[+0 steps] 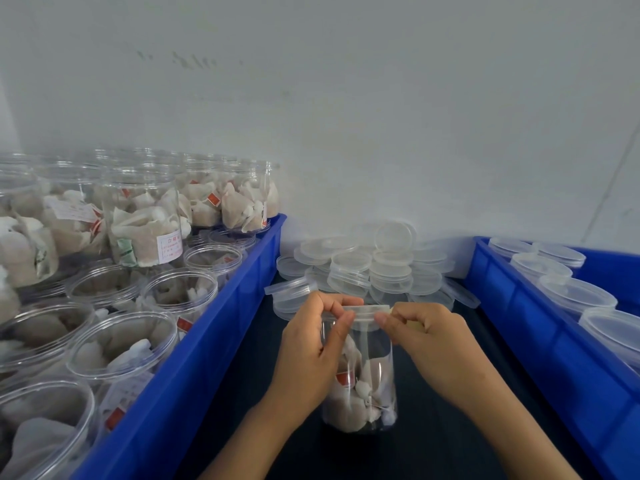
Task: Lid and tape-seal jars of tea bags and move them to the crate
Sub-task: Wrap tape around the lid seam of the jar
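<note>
A clear plastic jar (pixel 367 382) of tea bags stands upright on the dark table between two blue crates, with a clear lid (pixel 366 310) on its mouth. My left hand (pixel 311 344) grips the jar's upper left side, thumb and fingers pinching at the lid's rim. My right hand (pixel 426 337) pinches something small at the lid's right edge; whether it is tape I cannot tell.
The left blue crate (pixel 221 341) holds several open jars of tea bags, some stacked. A pile of loose clear lids (pixel 367 268) lies behind the jar against the white wall. The right blue crate (pixel 540 344) holds several lidded jars.
</note>
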`<action>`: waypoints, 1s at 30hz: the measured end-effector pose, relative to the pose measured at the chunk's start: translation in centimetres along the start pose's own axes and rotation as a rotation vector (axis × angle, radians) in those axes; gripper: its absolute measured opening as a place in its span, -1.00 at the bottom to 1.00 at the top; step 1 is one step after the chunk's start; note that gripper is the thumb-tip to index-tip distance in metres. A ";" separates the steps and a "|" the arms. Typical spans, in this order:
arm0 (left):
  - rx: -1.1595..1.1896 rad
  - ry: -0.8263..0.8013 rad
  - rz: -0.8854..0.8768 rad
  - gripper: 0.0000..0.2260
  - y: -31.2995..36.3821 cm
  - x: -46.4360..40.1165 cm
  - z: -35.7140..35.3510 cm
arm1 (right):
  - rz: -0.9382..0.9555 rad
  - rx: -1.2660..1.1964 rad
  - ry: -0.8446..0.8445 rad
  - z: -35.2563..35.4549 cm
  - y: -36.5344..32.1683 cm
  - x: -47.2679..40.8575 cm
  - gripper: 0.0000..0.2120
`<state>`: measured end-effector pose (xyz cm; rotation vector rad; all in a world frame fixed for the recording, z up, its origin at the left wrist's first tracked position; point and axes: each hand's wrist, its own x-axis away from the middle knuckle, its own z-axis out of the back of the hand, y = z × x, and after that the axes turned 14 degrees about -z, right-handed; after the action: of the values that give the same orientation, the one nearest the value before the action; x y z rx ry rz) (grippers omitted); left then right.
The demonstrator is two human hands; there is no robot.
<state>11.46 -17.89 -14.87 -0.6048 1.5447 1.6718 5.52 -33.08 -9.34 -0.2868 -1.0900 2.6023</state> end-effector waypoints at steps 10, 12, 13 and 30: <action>-0.023 0.004 -0.008 -0.80 0.0 -0.1 0.0 | -0.019 0.009 0.003 -0.1 -0.3 -0.3 -0.69; -0.026 0.009 -0.008 -0.80 0.0 0.0 0.0 | -0.022 0.000 0.002 -0.2 -0.4 -0.3 -0.70; -0.028 0.015 -0.014 -0.80 -0.1 0.0 0.0 | -0.021 -0.006 0.003 -0.2 -0.4 -0.3 -0.70; -0.035 0.082 -0.079 -0.82 -0.5 0.5 -0.7 | 0.010 -0.020 0.026 -0.4 -0.3 -0.1 -0.70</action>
<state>11.44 -18.46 -15.66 -0.7509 1.5317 1.6358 5.79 -32.68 -9.42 -0.3307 -1.1096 2.5902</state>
